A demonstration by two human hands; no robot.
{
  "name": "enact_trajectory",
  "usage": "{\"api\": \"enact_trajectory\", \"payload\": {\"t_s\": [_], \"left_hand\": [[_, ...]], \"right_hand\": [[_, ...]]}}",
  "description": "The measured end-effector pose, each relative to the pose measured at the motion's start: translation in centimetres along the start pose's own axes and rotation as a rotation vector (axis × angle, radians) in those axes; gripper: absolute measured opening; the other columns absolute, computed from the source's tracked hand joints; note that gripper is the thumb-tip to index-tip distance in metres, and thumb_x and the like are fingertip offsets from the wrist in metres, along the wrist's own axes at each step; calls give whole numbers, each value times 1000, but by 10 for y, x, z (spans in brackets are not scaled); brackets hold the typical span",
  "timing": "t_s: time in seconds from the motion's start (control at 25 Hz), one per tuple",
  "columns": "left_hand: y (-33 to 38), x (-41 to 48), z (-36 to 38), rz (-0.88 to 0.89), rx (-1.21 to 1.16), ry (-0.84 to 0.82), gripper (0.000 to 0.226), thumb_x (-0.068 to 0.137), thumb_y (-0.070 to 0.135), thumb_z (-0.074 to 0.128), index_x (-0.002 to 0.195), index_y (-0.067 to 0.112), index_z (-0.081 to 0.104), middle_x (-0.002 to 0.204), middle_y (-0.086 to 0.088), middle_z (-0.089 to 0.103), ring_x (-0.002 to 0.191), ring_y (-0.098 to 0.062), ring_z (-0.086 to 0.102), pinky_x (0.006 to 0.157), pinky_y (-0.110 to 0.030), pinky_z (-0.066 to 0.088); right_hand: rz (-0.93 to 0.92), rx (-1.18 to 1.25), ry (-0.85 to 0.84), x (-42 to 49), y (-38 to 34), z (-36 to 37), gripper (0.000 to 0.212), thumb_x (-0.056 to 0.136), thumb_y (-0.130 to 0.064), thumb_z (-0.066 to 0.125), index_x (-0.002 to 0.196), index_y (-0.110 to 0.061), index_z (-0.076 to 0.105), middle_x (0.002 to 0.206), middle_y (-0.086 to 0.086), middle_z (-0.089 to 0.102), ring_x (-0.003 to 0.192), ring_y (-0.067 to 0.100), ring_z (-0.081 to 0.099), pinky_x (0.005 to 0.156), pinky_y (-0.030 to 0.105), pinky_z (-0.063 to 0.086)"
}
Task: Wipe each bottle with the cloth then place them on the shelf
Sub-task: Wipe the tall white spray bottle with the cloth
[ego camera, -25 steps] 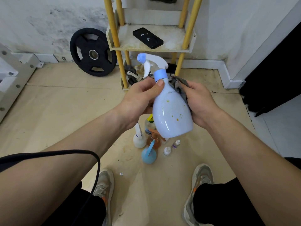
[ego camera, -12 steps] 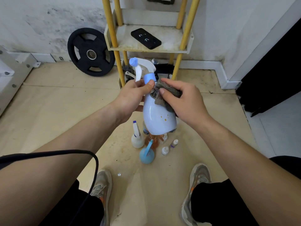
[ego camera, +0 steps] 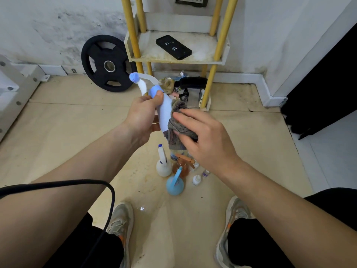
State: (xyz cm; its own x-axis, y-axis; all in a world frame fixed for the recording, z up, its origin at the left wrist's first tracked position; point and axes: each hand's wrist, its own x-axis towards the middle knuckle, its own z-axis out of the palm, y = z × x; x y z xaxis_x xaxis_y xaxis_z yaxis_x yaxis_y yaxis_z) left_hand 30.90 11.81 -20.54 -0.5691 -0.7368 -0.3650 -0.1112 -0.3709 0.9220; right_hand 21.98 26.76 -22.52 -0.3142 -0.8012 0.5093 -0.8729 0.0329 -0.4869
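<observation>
My left hand [ego camera: 142,115] grips the neck of a pale blue spray bottle [ego camera: 164,111] with a white trigger, held tilted above the floor. My right hand [ego camera: 201,138] presses a grey-brown cloth [ego camera: 178,124] against the bottle's body, fingers spread over the cloth; most of the body is hidden under it. On the floor below stand several other bottles: a white one with a blue tip [ego camera: 163,164], an orange one [ego camera: 182,167], a round blue one [ego camera: 175,185] and small white ones [ego camera: 196,179]. The yellow-posted shelf [ego camera: 204,59] stands behind, against the wall.
A black phone [ego camera: 173,47] lies on the shelf board. Clutter sits on the shelf's bottom level [ego camera: 190,88]. A black weight plate [ego camera: 107,63] leans on the wall at the left. My shoes [ego camera: 120,227] stand on the beige floor; a black cable [ego camera: 77,183] crosses my left arm.
The bottle has tipped further, its trigger head now pointing left. My right hand with the cloth slid from beside the bottle onto and down its body.
</observation>
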Motion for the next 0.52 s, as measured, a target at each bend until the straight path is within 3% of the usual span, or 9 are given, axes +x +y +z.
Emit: {"api": "enact_trajectory", "payload": {"t_s": [0.08, 0.2, 0.32, 0.4, 0.52], "left_hand": [[-5, -4, 3, 13, 26, -57, 26, 102, 31, 56, 113, 9, 65, 94, -3, 73, 73, -22, 70, 59, -32, 56], [-13, -10, 14, 60, 47, -115, 27, 100, 29, 60, 116, 8, 63, 93, 2, 73, 80, -24, 73, 64, -36, 58], [-11, -8, 15, 63, 7, -56, 34, 100, 28, 61, 125, 6, 59, 103, -2, 73, 88, -25, 73, 65, -36, 58], [-5, -2, 8, 64, -25, 23, 34, 100, 27, 60, 127, 6, 57, 111, -6, 71, 92, -27, 72, 63, -35, 59], [0, 5, -4, 21, -103, 129, 34, 101, 28, 58, 128, 7, 57, 117, -8, 70, 96, -30, 72, 63, -35, 59]], "right_hand": [[52, 52, -4, 6, 5, -2, 37, 89, -12, 70, 126, -8, 69, 121, 8, 68, 110, 22, 64, 97, 32, 50], [291, 194, 7, 20, 14, -9, 34, 94, -21, 68, 128, -16, 69, 113, 3, 71, 103, 13, 63, 89, 22, 50], [500, 330, -8, 22, 21, -11, 30, 96, -28, 66, 126, -27, 70, 106, -9, 72, 102, 6, 65, 84, 18, 50], [508, 336, -5, 15, 22, -8, 30, 96, -24, 66, 126, -24, 71, 105, -10, 72, 103, 7, 66, 88, 21, 52], [291, 197, 0, -1, 13, 0, 37, 92, -12, 68, 129, -14, 68, 121, 2, 69, 112, 14, 63, 98, 15, 46]]}}
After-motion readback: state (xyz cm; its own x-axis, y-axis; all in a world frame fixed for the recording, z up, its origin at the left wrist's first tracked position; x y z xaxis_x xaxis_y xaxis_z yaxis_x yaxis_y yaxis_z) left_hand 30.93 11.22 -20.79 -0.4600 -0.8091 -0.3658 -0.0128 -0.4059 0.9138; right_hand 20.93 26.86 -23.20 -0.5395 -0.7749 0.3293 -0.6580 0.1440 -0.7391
